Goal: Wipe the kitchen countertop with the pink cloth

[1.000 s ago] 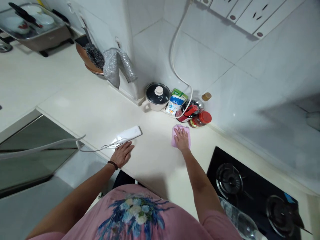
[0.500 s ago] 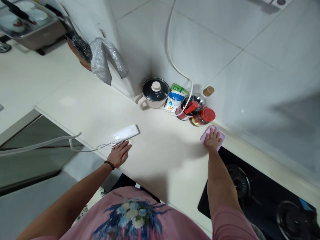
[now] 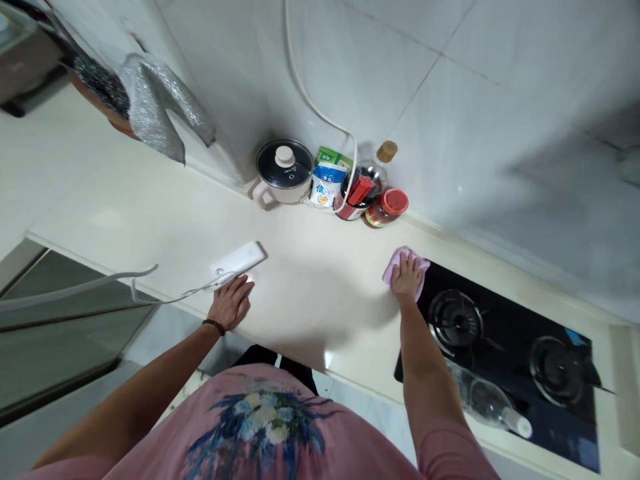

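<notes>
My right hand (image 3: pixel 407 279) presses a folded pink cloth (image 3: pixel 389 271) onto the counter, at the corner of the black gas stove (image 3: pixel 510 333). The fingers lie over the cloth and keep hold of it. Near the counter's front edge, my left hand (image 3: pixel 231 304) rests with fingers extended and nothing in them. A white power strip (image 3: pixel 239 260) with a cord (image 3: pixel 193 291) lies just beyond those fingertips. Whether they touch it, I cannot tell.
Along the wall stand a lidded pot (image 3: pixel 285 175), a white-blue packet (image 3: pixel 327 183), a red-lidded jar (image 3: pixel 386 208) and a cork-topped bottle (image 3: pixel 383 163). A clear bottle (image 3: pixel 487 402) lies on the stove. Silvery cloth (image 3: pixel 155 110) hangs at the left corner.
The view has shifted, showing more of the stove and the clear bottle. My right hand and the cloth have moved slightly toward the counter's front. My left hand stays by the power strip.
</notes>
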Demonstrator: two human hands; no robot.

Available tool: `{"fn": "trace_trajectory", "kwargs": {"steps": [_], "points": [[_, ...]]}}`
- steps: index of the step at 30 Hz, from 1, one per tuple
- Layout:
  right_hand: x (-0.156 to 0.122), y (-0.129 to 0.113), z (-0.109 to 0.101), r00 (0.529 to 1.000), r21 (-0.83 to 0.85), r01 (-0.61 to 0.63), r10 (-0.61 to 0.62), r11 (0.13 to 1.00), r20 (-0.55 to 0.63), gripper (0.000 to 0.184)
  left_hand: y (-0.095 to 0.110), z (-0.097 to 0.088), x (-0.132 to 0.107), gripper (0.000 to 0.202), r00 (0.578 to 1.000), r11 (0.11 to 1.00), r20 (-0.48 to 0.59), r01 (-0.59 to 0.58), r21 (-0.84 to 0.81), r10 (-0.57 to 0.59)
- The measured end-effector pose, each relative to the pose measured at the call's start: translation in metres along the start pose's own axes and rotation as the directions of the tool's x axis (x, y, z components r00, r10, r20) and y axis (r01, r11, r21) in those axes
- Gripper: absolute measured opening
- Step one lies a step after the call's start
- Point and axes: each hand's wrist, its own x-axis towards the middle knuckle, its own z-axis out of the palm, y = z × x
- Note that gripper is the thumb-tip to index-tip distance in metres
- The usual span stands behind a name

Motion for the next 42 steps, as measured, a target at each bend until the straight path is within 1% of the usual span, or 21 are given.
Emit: {"fn": "trace_trajectory", "kwargs": {"steps": [3,6,11,14,17,20,22,24,26,29,32,36,39,42], "points": [[-0.052,-0.001,0.004,1.0,-0.003,-0.002,0.002,1.0,-0.017,0.065,0.001,-0.001,0.001,0.051,1.0,1.0,-0.013,-0.008,-0.01,0.008],[-0.107,-0.004,0.008,1.0,-0.005,-0.021,0.021,1.0,0.0,0.066,0.003,-0.002,0.002,0.051,0.999,0.999,-0.027,-0.025,-0.022,0.024],[-0.206,-0.017,0.013,0.995,0.015,-0.101,0.1,0.995,0.027,0.067,0.005,-0.003,0.004,0.05,0.999,0.999,-0.03,-0.025,-0.048,0.023],[-0.259,-0.028,0.016,0.986,0.029,-0.163,0.161,0.986,0.053,0.068,0.006,-0.003,0.005,0.051,0.999,0.997,-0.029,-0.024,-0.073,0.022],[-0.298,-0.041,0.02,0.972,0.04,-0.228,0.225,0.973,0.069,0.068,0.007,-0.002,0.005,0.051,0.998,0.996,-0.051,-0.034,-0.083,0.03],[-0.317,-0.056,0.024,0.962,0.068,-0.269,0.264,0.961,0.072,0.069,0.007,-0.002,0.005,0.051,0.997,0.994,-0.07,-0.044,-0.097,0.038],[-0.319,-0.067,0.024,0.96,0.082,-0.272,0.264,0.959,0.089,0.069,0.007,-0.002,0.005,0.051,0.997,0.993,-0.072,-0.042,-0.109,0.035],[-0.314,-0.079,0.023,0.963,0.077,-0.252,0.242,0.965,0.117,0.069,0.007,-0.001,0.005,0.051,0.997,0.993,-0.068,-0.038,-0.111,0.03],[-0.303,-0.09,0.019,0.971,0.062,-0.205,0.195,0.977,0.139,0.069,0.006,0.0,0.005,0.051,0.997,0.994,-0.065,-0.036,-0.106,0.029],[-0.278,-0.102,0.012,0.984,0.063,-0.11,0.1,0.992,0.148,0.069,0.005,0.002,0.005,0.051,0.998,0.994,-0.061,-0.037,-0.099,0.031],[-0.247,-0.108,0.008,0.989,0.072,-0.015,0.005,0.997,0.147,0.068,0.005,0.003,0.004,0.051,0.998,0.995,-0.061,-0.029,-0.09,0.024],[-0.197,-0.111,0.005,0.986,0.027,0.09,-0.093,0.996,0.138,0.066,0.006,0.002,0.004,0.05,0.999,0.996,-0.04,-0.017,-0.083,0.014],[-0.153,-0.114,0.006,0.984,-0.002,0.134,-0.133,0.991,0.117,0.066,0.007,0.001,0.003,0.051,1.0,0.996,-0.025,-0.002,-0.09,0.0],[-0.109,-0.118,0.007,0.986,-0.015,0.143,-0.141,0.99,0.094,0.066,0.008,0.0,0.003,0.053,1.0,0.995,-0.019,0.003,-0.099,-0.004]]}}
